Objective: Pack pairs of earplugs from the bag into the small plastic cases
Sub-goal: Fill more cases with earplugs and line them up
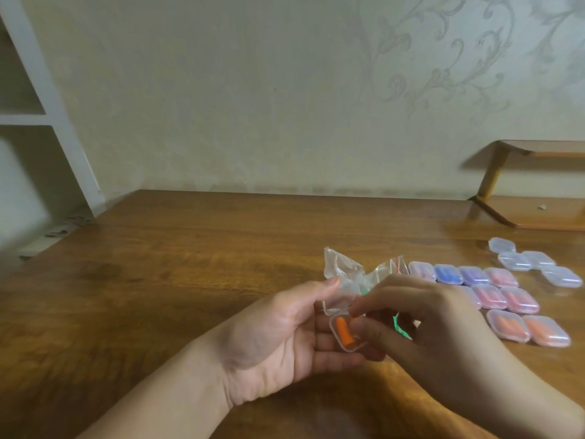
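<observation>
On the wooden table, near centre: left hand cradles an open clear case, right hand pinching at it. Bag just behind; filled cases right. One orange earplug inside the case.

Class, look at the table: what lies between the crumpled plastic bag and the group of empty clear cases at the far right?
In the head view, a row of filled cases, pink, blue and purple, lies between the bag and the empty cases.

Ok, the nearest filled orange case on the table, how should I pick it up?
Pinch the nearest orange case across its two long side walls, coming straight down from above. It lies flat on the table, lid up, close beside its twin, so go fingertips-only, probably sliding it clear first.
</observation>
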### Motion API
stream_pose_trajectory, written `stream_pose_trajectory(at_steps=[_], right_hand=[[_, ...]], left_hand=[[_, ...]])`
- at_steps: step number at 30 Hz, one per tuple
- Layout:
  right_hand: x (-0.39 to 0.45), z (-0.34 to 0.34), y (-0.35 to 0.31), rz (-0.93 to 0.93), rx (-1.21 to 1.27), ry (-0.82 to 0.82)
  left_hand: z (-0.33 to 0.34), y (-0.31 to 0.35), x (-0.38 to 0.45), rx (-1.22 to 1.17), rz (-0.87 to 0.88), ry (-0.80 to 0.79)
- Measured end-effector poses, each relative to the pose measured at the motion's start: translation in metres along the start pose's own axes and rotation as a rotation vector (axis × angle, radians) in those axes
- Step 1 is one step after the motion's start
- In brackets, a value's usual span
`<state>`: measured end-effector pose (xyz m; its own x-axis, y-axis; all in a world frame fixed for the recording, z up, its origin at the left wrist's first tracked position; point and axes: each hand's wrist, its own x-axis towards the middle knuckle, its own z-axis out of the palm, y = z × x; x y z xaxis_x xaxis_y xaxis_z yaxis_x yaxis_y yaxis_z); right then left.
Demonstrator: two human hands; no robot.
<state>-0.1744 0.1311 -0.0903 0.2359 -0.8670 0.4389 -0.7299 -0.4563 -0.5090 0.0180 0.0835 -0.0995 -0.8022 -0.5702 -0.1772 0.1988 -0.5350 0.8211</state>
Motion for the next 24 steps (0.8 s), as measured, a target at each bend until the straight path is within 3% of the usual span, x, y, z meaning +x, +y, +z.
stream_pose_trajectory(at_steps=[3,8,10,13,19,22,24], right_hand=[[0.0,0.002,0.0,-0.008,-0.007,0.008],[0.002,-0.008,-0.002,0.04,0.028,0.189],[0.002,-0.01,0.0,0.066,0.05,0.193],[-0.001,-0.006,0.0,0.064,0.116,0.114],[-0.007,0.009,-0.003,-0.001,0.289,0.092],[-0.006,0.003,-0.004,0.022,0.412,0.124],[-0.005,-0.002,-0.003,0.05,0.426,0.154]], left_hand=[[-0.001,0.001,0.0,-0.01,-0.006,-0.018],[0.001,0.001,0.0,-0.079,0.046,0.054],[0.003,-0.002,0.001,0.058,0.101,0.165],[0.007,-0.009,0.003,0.508,0.295,0.313],[0.016,-0.021,0.002,0.79,0.614,0.176],[0.014,-0.025,0.005,1.061,0.831,0.311],[0.014,-0.026,0.007,1.12,0.929,0.422]])
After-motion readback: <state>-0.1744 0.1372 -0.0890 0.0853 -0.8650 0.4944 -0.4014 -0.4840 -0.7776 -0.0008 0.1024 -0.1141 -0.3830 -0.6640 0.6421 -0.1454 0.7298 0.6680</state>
